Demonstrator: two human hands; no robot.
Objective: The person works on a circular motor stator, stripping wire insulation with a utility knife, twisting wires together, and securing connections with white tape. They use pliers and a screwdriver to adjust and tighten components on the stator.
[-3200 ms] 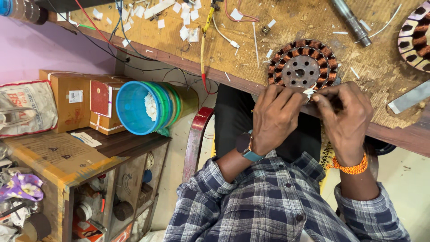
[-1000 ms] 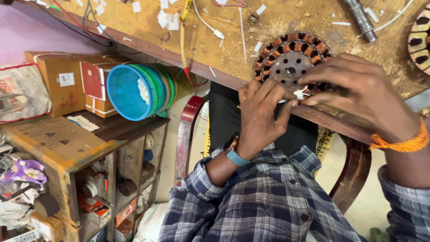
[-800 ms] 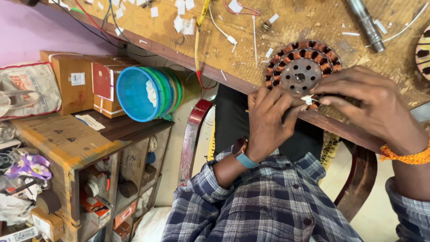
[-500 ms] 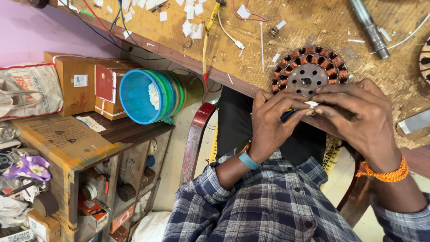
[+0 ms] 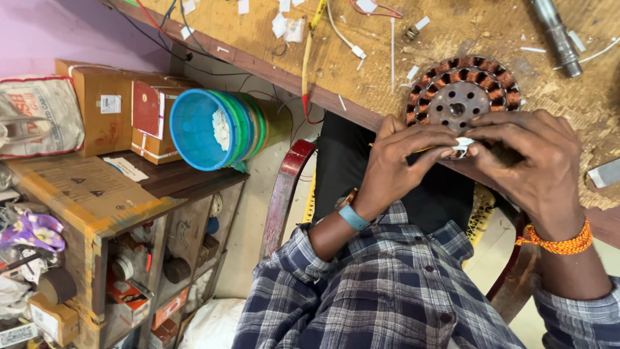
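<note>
Both hands have edged up against the round copper-wound motor core (image 5: 462, 90) at upper right, left hand (image 5: 403, 158) and right hand (image 5: 529, 161) pinched together on a small white paper strip (image 5: 464, 145) at its lower rim, on the wooden bench (image 5: 361, 71)

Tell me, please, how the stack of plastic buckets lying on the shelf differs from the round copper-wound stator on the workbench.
The stack of buckets lies on its side, open mouth facing out; the stator lies flat on the workbench. The buckets are blue and green plastic, the stator grey metal ringed with copper coils. No hand touches the buckets, while the left hand and right hand pinch a small white piece at the stator's near edge. Both are round.
</note>
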